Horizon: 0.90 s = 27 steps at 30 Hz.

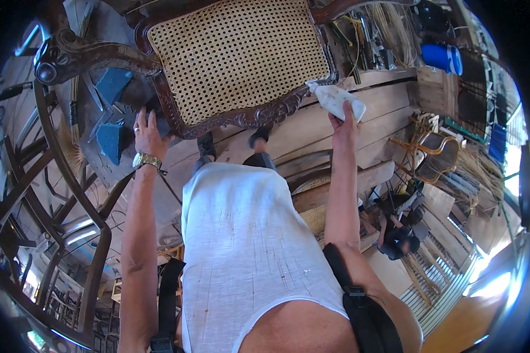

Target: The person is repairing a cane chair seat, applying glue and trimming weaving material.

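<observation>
In front of me is a carved dark-wood chair with a woven cane panel. My right hand grips a white squeeze bottle, tilted so its narrow tip lies close to the right corner of the carved frame. On the other side, my left hand has its fingers stretched out by the frame's lower left corner. Whether it touches the wood I cannot tell. Beside that hand lie two blue foam-like pieces on a grey surface.
Dark curved chair frames crowd the left side. To the right are wooden planks, a blue container, a wooden box and bundles of cane strips. Another person sits farther off at the lower right.
</observation>
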Available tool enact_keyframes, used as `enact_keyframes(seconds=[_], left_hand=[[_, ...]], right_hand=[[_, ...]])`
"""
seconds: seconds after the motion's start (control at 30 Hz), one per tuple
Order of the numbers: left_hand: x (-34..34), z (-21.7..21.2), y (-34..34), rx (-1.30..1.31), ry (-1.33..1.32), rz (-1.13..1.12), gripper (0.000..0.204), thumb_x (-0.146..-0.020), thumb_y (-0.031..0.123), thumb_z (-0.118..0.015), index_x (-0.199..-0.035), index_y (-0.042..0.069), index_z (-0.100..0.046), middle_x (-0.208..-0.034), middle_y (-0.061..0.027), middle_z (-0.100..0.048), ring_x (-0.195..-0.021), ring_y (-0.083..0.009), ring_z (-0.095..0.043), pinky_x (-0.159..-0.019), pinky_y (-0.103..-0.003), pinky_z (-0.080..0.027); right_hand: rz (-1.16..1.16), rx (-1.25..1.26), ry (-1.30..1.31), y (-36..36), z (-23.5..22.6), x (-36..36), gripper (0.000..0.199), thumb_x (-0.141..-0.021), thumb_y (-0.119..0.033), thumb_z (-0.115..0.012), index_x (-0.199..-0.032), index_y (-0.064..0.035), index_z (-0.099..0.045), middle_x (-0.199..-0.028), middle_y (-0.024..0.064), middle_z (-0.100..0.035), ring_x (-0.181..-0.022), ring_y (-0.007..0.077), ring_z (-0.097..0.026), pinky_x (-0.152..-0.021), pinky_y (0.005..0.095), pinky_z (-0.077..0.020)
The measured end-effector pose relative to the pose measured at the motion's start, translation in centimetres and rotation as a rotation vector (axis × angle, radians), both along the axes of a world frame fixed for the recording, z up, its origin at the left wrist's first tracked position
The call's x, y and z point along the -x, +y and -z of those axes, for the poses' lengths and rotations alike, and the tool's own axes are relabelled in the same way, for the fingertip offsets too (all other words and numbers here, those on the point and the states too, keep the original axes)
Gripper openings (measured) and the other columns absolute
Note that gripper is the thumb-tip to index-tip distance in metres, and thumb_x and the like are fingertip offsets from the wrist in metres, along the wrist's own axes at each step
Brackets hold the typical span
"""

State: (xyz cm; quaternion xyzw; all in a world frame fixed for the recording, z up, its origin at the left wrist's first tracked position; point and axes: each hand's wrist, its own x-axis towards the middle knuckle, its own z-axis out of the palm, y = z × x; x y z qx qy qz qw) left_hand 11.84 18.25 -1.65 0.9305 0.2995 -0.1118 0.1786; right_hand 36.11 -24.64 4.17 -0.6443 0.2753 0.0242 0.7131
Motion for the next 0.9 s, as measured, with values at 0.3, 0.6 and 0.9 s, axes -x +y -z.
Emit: enact_keyframes(seconds=[0.3,0.6,0.9], left_hand=[[0.0,-0.1,0.0,-0.016,0.013,0.009,0.095,-0.062,0.021,-0.094,-0.144,0.005,-0.046,-0.158,-0.0176,-0.031,-0.143,-0.0401,-0.034,-0.115,-0.046,-0.039],[-0.1,-0.4,-0.1,-0.007,0.019,0.01,0.094,-0.064,0.023,-0.093,-0.144,0.006,-0.046,-0.158,-0.0167,-0.031,-0.143,-0.0393,-0.033,-0.115,-0.046,-0.038],[-0.1,-0.2,0.1,-0.008,0.017,0.017,0.095,-0.063,0.024,-0.093,-0.144,0.006,-0.046,-0.158,-0.0166,-0.03,-0.144,-0.0396,-0.032,-0.116,-0.046,-0.037]], right_hand=[[0.081,0.128,-0.037,1.7,1.4,-0.3,0.065,-0.084,-0.017,-0.083,-0.125,-0.0033,-0.034,-0.127,0.0185,-0.055,-0.107,0.0325,-0.065,-0.081,0.0458,-0.0624],[0.043,0.287,-0.101,2.6,0.7,-0.6,0.064,-0.083,-0.018,-0.085,-0.118,0.0018,-0.035,-0.124,0.0227,-0.057,-0.102,0.0349,-0.068,-0.078,0.0476,-0.0634],[0.015,0.295,-0.116,2.2,1.4,-0.6,0.065,-0.083,-0.019,-0.084,-0.119,0.0016,-0.035,-0.124,0.0237,-0.056,-0.103,0.0363,-0.067,-0.078,0.0485,-0.0638]])
